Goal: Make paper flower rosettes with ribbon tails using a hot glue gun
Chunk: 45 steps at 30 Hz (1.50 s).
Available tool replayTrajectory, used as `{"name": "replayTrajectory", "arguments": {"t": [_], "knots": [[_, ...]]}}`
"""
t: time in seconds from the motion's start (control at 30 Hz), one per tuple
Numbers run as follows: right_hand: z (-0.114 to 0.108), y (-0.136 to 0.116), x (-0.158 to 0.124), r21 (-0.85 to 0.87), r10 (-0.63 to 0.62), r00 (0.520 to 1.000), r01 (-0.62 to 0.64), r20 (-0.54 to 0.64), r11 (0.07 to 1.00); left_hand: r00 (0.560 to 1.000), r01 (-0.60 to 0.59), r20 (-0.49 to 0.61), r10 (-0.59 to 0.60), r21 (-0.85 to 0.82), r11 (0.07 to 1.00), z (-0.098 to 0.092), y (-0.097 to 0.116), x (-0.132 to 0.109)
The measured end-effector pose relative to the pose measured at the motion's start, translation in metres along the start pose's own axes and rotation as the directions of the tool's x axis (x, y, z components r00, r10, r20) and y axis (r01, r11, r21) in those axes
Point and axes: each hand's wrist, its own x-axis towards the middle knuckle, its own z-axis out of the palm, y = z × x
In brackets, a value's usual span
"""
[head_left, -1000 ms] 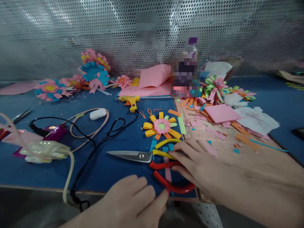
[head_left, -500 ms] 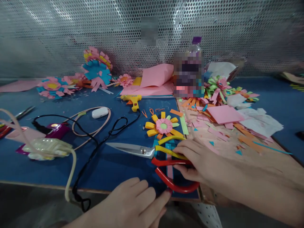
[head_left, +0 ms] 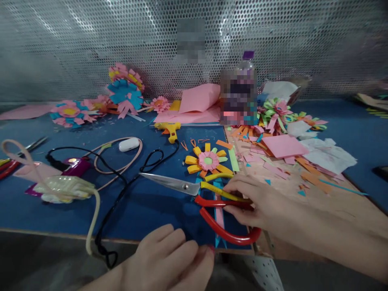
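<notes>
My right hand [head_left: 260, 200] is closed around the handles of large scissors [head_left: 222, 190]; one handle loop is yellow, the other red. The blades point left and lie together. Under the handles runs a paper strip in blue and pink [head_left: 219, 220], reaching down to the table's front edge. It leads up toward a paper flower [head_left: 208, 160] with orange loop petals, a pink fringe and a green centre. My left hand [head_left: 172, 258] is closed at the front edge, fingers curled and pressed together beside the strip's lower end. What it holds, if anything, is hidden.
A yellow glue gun [head_left: 170, 130] lies behind, its black cord [head_left: 117, 202] looping left. A white case [head_left: 129, 144] and a power strip [head_left: 65, 188] sit at left. Paper flowers [head_left: 125, 93], pink sheets [head_left: 198, 101] and a bottle [head_left: 242, 89] stand back; paper scraps [head_left: 277, 169] litter the right.
My left index finger has drawn back from pointing and curled in. The scissors have shifted slightly right, their blades tilting a little more, with my right hand on them throughout.
</notes>
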Motion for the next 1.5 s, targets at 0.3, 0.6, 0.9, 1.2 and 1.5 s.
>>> {"name": "replayTrajectory", "arguments": {"t": [0.3, 0.6, 0.9, 1.2, 1.5], "knots": [[0.0, 0.0, -0.002, 0.043, -0.002, 1.0, 0.002, 0.012, 0.999, 0.999, -0.018, -0.031, 0.019, 0.045, 0.999, 0.001, 0.002, 0.007], [-0.011, 0.0, 0.0, 0.133, 0.142, 0.986, -0.152, 0.083, 0.979, 0.997, 0.055, -0.052, -0.052, 0.065, 0.996, 0.008, 0.005, 0.009], [-0.013, 0.003, 0.001, 0.168, 0.178, 0.981, -0.188, 0.076, 0.968, 1.0, -0.022, -0.009, 0.023, 0.056, 0.998, 0.006, 0.0, 0.011], [-0.035, 0.006, 0.004, 0.131, 0.27, 0.947, -0.294, 0.176, 0.947, 0.999, -0.049, 0.004, 0.049, 0.077, 0.996, 0.009, 0.0, 0.004], [-0.058, 0.022, -0.028, -0.02, 0.347, 0.937, -0.348, -0.04, 0.937, 0.991, -0.035, 0.128, 0.03, 0.038, 0.999, 0.002, -0.003, 0.01]]}}
